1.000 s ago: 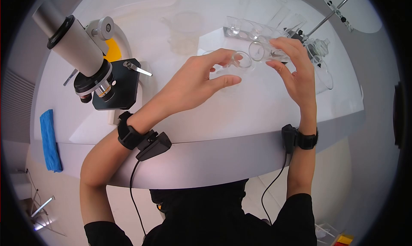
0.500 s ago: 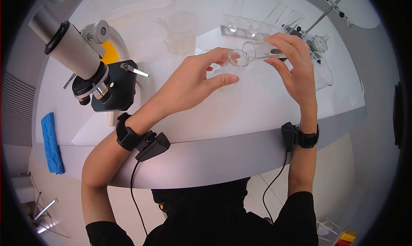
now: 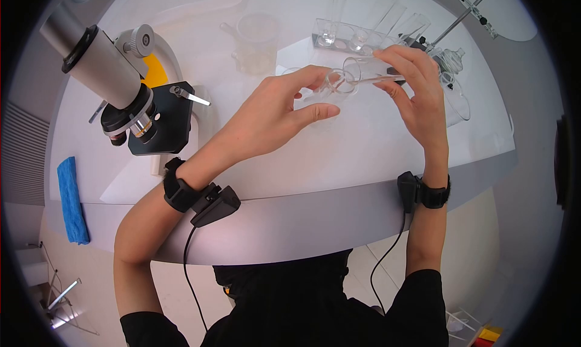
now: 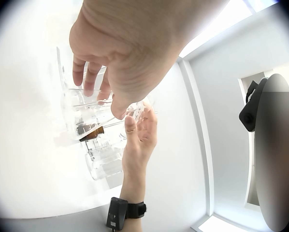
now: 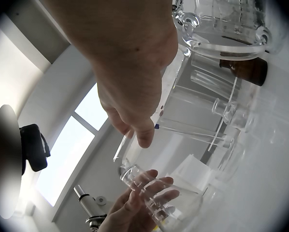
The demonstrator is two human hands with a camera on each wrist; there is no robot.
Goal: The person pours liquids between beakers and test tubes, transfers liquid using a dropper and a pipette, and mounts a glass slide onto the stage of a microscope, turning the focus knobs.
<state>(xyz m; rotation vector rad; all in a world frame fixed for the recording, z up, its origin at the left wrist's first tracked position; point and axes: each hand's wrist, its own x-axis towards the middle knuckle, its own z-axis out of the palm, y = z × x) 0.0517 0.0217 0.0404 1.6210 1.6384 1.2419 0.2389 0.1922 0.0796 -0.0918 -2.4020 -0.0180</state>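
Observation:
Fingers of the left hand (image 3: 275,114) curl round a clear glass vessel (image 3: 330,88) below its round mouth. In the right wrist view this vessel (image 5: 183,200) widens away from its neck, with the left hand (image 5: 130,212) around it. The right hand (image 3: 417,95) pinches a clear glass tube (image 3: 372,69) between thumb and fingers, tilted nearly level. The tube's mouth overlaps the vessel's mouth in the head view; whether the rims touch, I cannot tell. In the left wrist view the right hand (image 4: 138,142) is partly behind the left hand (image 4: 122,53).
A microscope (image 3: 124,86) stands at left, near a blue cloth (image 3: 72,198). Behind the hands are a clear jug (image 3: 257,44) and a rack (image 3: 345,41) with glassware. At right are a metal stand rod (image 3: 463,23) and a large glass vessel (image 3: 459,105). A brown bottle (image 5: 251,71) lies beyond.
The right hand's tube has shifted left, so its mouth now overlaps the mouth of the left hand's vessel. Both hands keep their grips and have barely moved.

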